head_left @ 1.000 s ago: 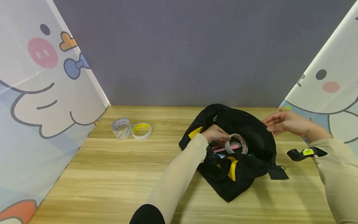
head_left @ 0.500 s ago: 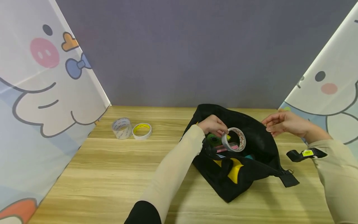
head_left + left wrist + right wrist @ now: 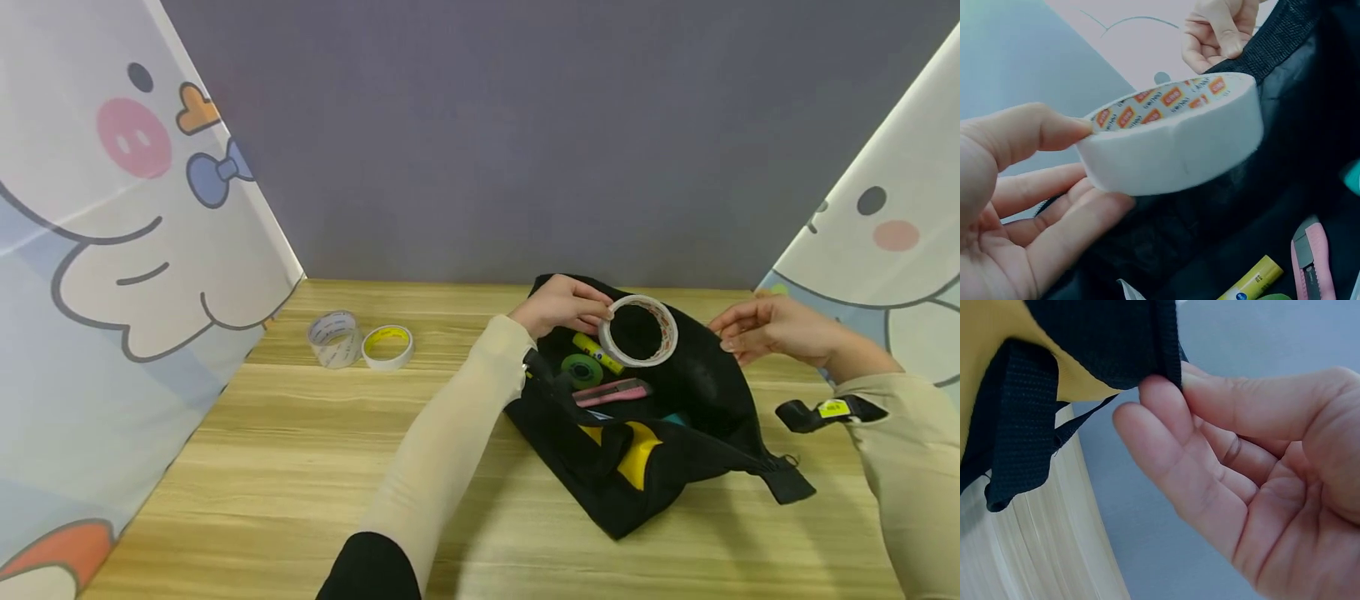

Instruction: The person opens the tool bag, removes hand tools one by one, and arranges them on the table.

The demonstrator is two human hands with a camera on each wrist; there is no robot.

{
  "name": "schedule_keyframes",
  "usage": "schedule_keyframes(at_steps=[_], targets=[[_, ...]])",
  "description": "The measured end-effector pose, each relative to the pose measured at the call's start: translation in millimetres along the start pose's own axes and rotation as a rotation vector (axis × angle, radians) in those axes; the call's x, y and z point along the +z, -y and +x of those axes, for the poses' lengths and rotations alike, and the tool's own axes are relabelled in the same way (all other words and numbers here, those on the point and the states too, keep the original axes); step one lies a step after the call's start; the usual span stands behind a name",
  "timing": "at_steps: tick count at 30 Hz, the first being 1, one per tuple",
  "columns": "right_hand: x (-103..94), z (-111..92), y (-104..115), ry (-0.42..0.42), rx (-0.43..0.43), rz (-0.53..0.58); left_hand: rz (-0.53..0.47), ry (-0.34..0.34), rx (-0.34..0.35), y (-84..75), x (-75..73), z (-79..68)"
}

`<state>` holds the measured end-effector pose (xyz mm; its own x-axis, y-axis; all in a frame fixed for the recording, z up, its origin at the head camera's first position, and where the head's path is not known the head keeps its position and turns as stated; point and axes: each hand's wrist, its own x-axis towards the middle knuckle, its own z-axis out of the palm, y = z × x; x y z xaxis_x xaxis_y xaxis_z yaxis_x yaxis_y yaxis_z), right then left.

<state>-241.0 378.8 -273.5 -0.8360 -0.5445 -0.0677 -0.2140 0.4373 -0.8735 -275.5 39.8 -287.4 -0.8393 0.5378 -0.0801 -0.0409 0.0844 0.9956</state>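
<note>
My left hand [image 3: 564,305] pinches a roll of white tape [image 3: 1172,156] by its edge, thumb on the rim and fingers below. The roll hangs over the mouth of a black bag [image 3: 592,492] with yellow patches. My right hand [image 3: 1241,456] pinches the bag's far right rim between thumb and finger. Inside the bag lie a pink utility knife [image 3: 611,392], a yellow tube-shaped stick [image 3: 597,352] and a green tape roll [image 3: 582,372]. A teal thing [image 3: 675,419] is partly hidden by the bag's front wall.
On the wooden table [image 3: 300,483], a clear tape roll [image 3: 334,340] and a white tape roll with a yellow core [image 3: 387,347] stand side by side at the back left. A grey panel [image 3: 480,142] rises behind the table, with printed cloth walls at both sides.
My left hand has lifted the white tape roll up from inside the bag, moving away from me. The knife, yellow stick and green roll have come into clearer view. My right hand keeps holding the rim.
</note>
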Motion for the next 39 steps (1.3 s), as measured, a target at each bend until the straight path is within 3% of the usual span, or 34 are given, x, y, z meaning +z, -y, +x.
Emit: schedule_keyframes(at_steps=[8, 22, 30, 39], targets=[[-0.5, -0.1, -0.4, 0.007, -0.006, 0.020, -0.123, -0.052, 0.068, 0.6, -8.9, -5.5], [-1.4, 1.7, -5.9, 0.034, -0.028, 0.048, -0.253, -0.153, 0.182, 9.5, -19.3, -33.6], [-1.4, 3.2, -6.2, 0.039, -0.024, 0.047, -0.349, -0.262, 0.222, 22.9, -43.9, -52.6], [-1.0, 3.0, -6.7, 0.034, -0.025, 0.044, -0.368, -0.361, 0.235, 46.8, -76.8, -73.5]])
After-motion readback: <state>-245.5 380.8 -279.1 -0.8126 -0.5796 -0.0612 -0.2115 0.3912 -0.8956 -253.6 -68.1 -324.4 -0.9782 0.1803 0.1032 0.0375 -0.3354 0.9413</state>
